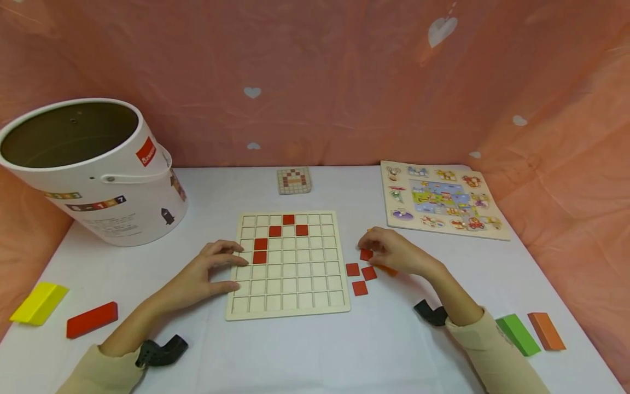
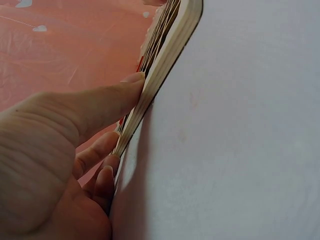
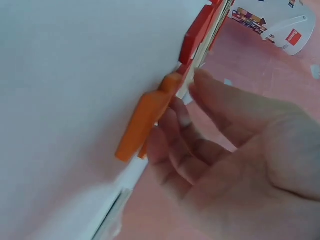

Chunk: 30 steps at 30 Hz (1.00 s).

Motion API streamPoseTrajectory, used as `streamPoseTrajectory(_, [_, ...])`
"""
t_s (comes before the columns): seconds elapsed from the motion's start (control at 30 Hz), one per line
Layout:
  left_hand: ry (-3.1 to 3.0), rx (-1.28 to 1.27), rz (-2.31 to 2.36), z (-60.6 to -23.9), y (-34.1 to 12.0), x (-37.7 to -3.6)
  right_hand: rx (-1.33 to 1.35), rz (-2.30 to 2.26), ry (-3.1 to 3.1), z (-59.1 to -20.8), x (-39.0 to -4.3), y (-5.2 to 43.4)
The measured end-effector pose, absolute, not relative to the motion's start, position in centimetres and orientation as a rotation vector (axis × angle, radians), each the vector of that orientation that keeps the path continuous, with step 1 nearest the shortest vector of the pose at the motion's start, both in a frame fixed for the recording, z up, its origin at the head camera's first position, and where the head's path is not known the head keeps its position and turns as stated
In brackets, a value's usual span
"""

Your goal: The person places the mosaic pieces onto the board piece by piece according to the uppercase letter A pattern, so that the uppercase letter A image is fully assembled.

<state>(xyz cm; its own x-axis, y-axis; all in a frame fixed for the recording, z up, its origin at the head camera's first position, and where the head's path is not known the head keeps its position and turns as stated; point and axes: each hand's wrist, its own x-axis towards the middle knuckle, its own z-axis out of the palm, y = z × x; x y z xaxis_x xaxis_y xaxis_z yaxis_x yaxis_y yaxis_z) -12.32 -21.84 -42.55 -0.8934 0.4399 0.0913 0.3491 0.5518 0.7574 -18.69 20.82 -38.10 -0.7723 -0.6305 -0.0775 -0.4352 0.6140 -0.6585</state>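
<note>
A pale wooden grid board (image 1: pixel 295 284) lies flat with several red square tiles set in its upper cells, such as the red tile (image 1: pixel 288 219) at the top. My left hand (image 1: pixel 204 276) rests at the board's left edge, fingertips on the rim and thumb along the side; the left wrist view shows the thumb (image 2: pixel 107 107) against that edge. Right of the board lie loose red squares (image 1: pixel 360 288). Over them hovers my right hand (image 1: pixel 396 251), its thumb and fingers apart around a red square (image 1: pixel 366 254). Orange pieces (image 3: pixel 142 122) lie beneath its fingers, partly hidden.
A small pattern card (image 1: pixel 294 180) lies behind the board, and a picture puzzle (image 1: pixel 443 200) at the back right. The white bucket (image 1: pixel 108 208) stands back left. Yellow (image 1: pixel 39 303) and red blocks (image 1: pixel 92 320) lie front left, green (image 1: pixel 518 334) and orange blocks (image 1: pixel 546 331) front right.
</note>
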Motion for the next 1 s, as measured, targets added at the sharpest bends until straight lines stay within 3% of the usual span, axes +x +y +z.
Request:
streamPoseTrajectory(0.63, [2.651,0.672,1.274,-42.6,-21.9,-12.5,-0.823,-0.934,2.59,-37.8,-19.0,19.5])
streamPoseTrajectory(1.0, [2.669,0.681,1.256,-42.4,-21.8,-12.4,-1.05,-1.168,2.249,-36.4,-20.1,11.2])
